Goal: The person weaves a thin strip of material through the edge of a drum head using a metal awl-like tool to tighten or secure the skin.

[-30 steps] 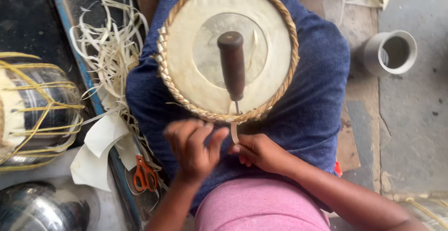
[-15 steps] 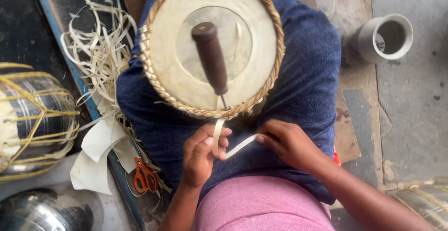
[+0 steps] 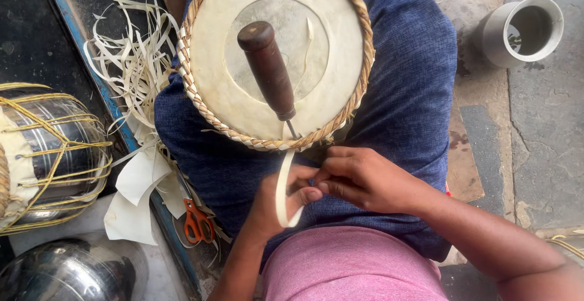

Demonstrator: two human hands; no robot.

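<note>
Keep the pale hide strip (image 3: 283, 185) flat and untwisted as you work it at the near edge of the drum head (image 3: 274, 58), where it comes out beside the steel shaft of the wooden-handled awl (image 3: 269, 70) that stands pushed into the braided rim (image 3: 201, 109); a twist in the strip would likely sit proud in the braid, so draw it with even tension. Your left hand (image 3: 280, 200) sits just below the rim, fingers curled around the loop of the strip, which bends back under the thumb. Your right hand (image 3: 365, 179) comes in from the right, forearm angled across your lap, fingertips pinched on the same strip and touching your left hand. The drum rests on the blue cloth (image 3: 401, 94) over your knees. Orange-handled scissors (image 3: 196, 222) and loose strip trimmings (image 3: 131, 64) lie to your left.
</note>
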